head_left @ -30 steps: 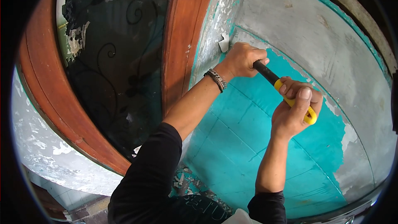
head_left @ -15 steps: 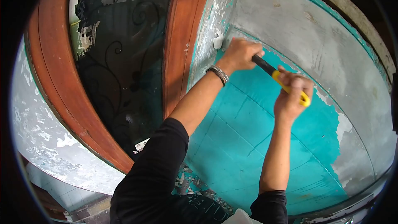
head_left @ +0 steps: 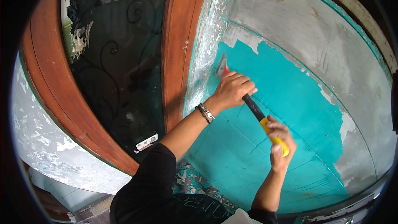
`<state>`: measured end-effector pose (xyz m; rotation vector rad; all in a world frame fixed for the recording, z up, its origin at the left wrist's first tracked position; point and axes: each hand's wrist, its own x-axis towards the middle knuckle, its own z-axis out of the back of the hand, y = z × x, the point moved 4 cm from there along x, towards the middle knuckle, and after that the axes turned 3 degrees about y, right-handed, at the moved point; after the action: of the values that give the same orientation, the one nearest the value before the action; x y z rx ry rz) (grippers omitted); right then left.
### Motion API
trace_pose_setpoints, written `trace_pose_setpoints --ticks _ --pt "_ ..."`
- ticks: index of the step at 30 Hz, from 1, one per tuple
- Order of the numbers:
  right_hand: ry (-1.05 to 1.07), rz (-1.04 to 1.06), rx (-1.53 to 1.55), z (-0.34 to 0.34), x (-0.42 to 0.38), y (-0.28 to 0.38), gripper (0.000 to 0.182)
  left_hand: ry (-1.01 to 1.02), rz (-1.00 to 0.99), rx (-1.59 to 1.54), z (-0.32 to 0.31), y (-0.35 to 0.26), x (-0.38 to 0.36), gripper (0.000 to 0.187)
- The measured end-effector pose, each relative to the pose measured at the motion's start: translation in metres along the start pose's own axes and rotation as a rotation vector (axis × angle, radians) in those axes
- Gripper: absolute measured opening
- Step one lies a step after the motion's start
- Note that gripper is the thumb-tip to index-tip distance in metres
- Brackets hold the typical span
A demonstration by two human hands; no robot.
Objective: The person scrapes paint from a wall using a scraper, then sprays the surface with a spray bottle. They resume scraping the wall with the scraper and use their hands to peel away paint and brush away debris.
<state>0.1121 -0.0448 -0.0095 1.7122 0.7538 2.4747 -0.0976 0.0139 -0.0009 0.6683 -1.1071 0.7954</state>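
My left hand [head_left: 232, 91] is wrapped round the upper end of a long-handled paint scraper [head_left: 253, 107], close below its red head and metal blade. Bracelets circle that wrist. Lower down the black shaft, my right hand [head_left: 282, 142] grips the yellow handle, its fingers slightly blurred. The blade's tip points up and left over the turquoise painted wall [head_left: 298, 128], near the corner with the peeled white strip beside the door frame. Along its top and right, the turquoise paint ends in a ragged border against bare grey wall [head_left: 286, 12].
A brown wooden door frame [head_left: 180, 45] and dark glass pane [head_left: 112, 79] with scrollwork stand at left. Paint chips [head_left: 192, 180] litter the foot of the wall. A torn sticker [head_left: 147, 142] clings low on the glass.
Both hands and the scraper have moved down, a little to the left. The scraper's blade, hidden before, now shows, and the upper turquoise edge is uncovered.
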Motion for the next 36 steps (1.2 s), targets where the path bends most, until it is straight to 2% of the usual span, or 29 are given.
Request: trace_pose_setpoints --ticks 2,3,5,6,8,9,10,12,13,14,16,17,19,21,23,24,26,30,33,34,35,36 --pt "-0.013 -0.213 0.132 -0.002 -0.042 -0.008 0.039 0.032 0.0 0.035 0.001 0.0 -0.005 0.021" --pt "-0.015 -0.218 0.136 -0.005 -0.059 -0.006 0.039 0.081 -0.04 0.068 -0.001 -0.001 -0.01 0.022" --pt "-0.1 -0.691 0.228 -0.013 -0.092 -0.019 0.035 0.142 -0.077 0.093 -0.01 -0.002 -0.021 0.022" --pt "-0.109 -0.701 0.234 -0.017 -0.091 -0.017 0.035 0.165 -0.065 0.077 -0.018 -0.001 -0.028 0.021" --pt "-0.07 -0.805 -0.047 -0.018 -0.077 -0.016 0.034 0.194 -0.061 0.056 -0.027 0.0 -0.035 0.021" --pt "-0.034 -0.686 -0.177 -0.016 -0.071 -0.022 0.038 0.157 -0.031 0.046 -0.028 0.001 -0.036 0.02" --pt "-0.043 -0.69 -0.176 -0.016 -0.062 -0.022 0.038 0.12 -0.002 0.038 -0.028 0.002 -0.036 0.019" --pt "0.12 -0.511 -0.365 -0.02 -0.041 -0.014 0.039 0.157 0.039 0.003 -0.025 0.007 -0.034 0.019" --pt "0.108 -0.452 -0.432 -0.022 -0.04 -0.014 0.038 0.187 0.082 -0.027 -0.021 0.011 -0.033 0.03" --pt "0.104 -0.457 -0.432 -0.021 -0.044 -0.015 0.038 0.192 0.08 -0.031 -0.015 0.01 -0.034 0.03" --pt "0.046 -0.706 -0.299 -0.012 -0.067 -0.022 0.036 0.386 0.056 0.069 0.004 0.004 -0.03 0.071" --pt "0.039 -0.697 -0.304 -0.007 -0.078 -0.021 0.036 0.452 0.06 0.019 0.017 0.008 -0.027 0.09" --pt "-0.126 -0.804 -0.057 0.005 -0.12 -0.02 0.036 0.303 0.079 -0.006 0.046 0.03 -0.015 0.083" --pt "-0.253 -0.841 0.076 0.023 -0.171 -0.021 0.037 0.228 0.267 0.361 0.058 0.056 0.004 0.073" --pt "-0.284 -0.883 0.087 0.036 -0.213 -0.01 0.037 0.144 0.266 0.677 0.051 0.088 0.017 0.066" --pt "-0.323 -0.921 0.1 0.041 -0.231 -0.005 0.038 0.144 0.265 0.68 0.045 0.097 0.02 0.066" --pt "-0.38 -0.958 0.15 0.042 -0.256 0.01 0.038 0.275 0.164 0.926 0.027 0.106 0.023 0.058" --pt "-0.556 -1.038 0.292 0.039 -0.303 0.029 0.039 0.308 0.169 0.93 0.018 0.109 0.017 0.054" --pt "-0.636 -1.023 0.37 0.037 -0.315 0.039 0.039 0.275 0.147 0.964 0.016 0.114 0.009 0.048" --pt "-0.674 -1.01 0.395 0.038 -0.316 0.042 0.038 0.219 0.119 0.967 0.017 0.114 0.01 0.039" --pt "-0.62 -1.112 0.547 0.043 -0.346 0.031 0.071 0.166 0.093 0.967 0.019 0.113 0.009 0.03" --pt "-0.616 -1.112 0.55 0.043 -0.343 0.032 0.071 0.167 0.093 0.972 0.022 0.111 0.011 0.03"
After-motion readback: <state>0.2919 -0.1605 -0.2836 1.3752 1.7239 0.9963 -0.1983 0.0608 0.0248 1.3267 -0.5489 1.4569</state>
